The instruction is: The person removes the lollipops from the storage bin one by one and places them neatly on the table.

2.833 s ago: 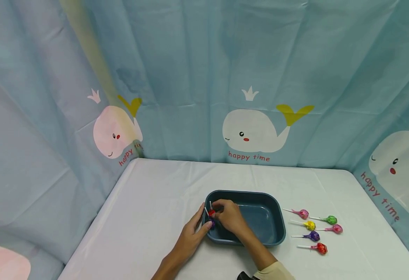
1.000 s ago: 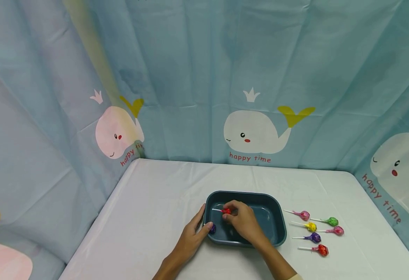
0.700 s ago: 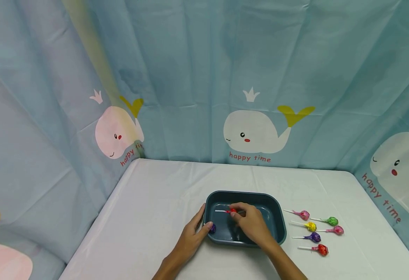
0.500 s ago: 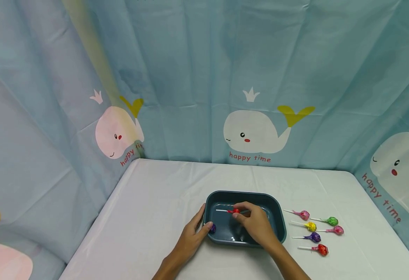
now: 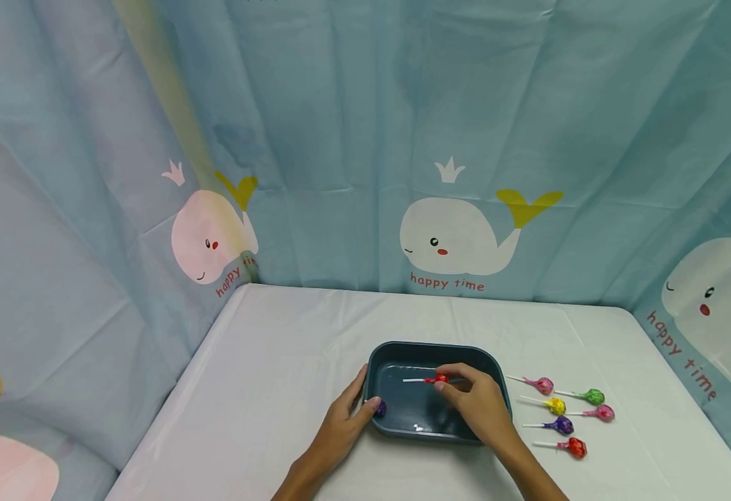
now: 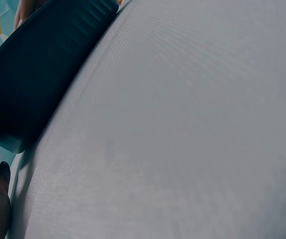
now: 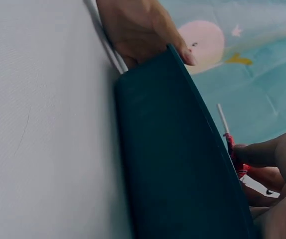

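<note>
My left hand [image 5: 342,417] grips the left end of a dark teal plastic basin [image 5: 403,435], its thumb over the rim and the other fingers outside. A purple lollipop [image 5: 380,409] sits inside, right by that thumb; its stick is mostly hidden. Over the basin's right half, my right hand [image 5: 479,400] pinches a red lollipop [image 5: 442,378] by its wrapped head between thumb and fingers. Its white stick points left. The right wrist view shows the red lollipop [image 7: 231,144] above the rim, with the left hand [image 7: 138,27] at the basin's far end.
Several lollipops lie on the white table [image 5: 290,348] right of the basin: two pink ones [image 5: 544,385], a green one [image 5: 594,396], a yellow one [image 5: 556,406], a purple one [image 5: 563,425] and a red one [image 5: 576,447]. A whale-print curtain [image 5: 352,139] hangs behind.
My right hand has carried the red lollipop from the basin's left end to its right half, the stick swinging from upright to level. My left hand has stayed at the rim.
</note>
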Available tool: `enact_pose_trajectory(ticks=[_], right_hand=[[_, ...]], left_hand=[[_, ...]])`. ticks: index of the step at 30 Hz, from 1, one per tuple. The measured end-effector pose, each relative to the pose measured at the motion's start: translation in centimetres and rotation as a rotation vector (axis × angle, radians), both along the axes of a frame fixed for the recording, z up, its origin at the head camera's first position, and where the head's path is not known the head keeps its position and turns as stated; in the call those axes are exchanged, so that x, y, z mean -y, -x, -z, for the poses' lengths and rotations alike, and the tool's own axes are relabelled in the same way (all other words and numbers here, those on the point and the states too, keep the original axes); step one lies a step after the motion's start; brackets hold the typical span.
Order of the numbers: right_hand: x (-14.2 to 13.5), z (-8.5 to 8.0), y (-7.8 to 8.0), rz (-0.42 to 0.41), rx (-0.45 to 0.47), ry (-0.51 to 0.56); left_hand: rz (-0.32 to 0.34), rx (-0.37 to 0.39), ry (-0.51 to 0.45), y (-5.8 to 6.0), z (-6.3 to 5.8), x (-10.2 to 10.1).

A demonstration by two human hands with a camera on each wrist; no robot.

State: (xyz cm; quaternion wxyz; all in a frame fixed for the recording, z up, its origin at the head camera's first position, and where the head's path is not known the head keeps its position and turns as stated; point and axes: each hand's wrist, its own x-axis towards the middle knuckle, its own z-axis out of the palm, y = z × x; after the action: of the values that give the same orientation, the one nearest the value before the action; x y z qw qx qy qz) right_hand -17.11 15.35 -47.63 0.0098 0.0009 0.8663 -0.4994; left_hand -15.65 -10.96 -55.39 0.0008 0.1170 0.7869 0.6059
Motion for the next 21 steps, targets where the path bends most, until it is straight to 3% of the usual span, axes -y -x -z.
enact_pose_trajectory(ticks=[21], right_hand=[[-3.1, -0.8, -1.0, 0.069, 0.035, 0.031]], left_hand=[[0.000, -0.011, 0.006, -0.1, 0.0, 0.1]])
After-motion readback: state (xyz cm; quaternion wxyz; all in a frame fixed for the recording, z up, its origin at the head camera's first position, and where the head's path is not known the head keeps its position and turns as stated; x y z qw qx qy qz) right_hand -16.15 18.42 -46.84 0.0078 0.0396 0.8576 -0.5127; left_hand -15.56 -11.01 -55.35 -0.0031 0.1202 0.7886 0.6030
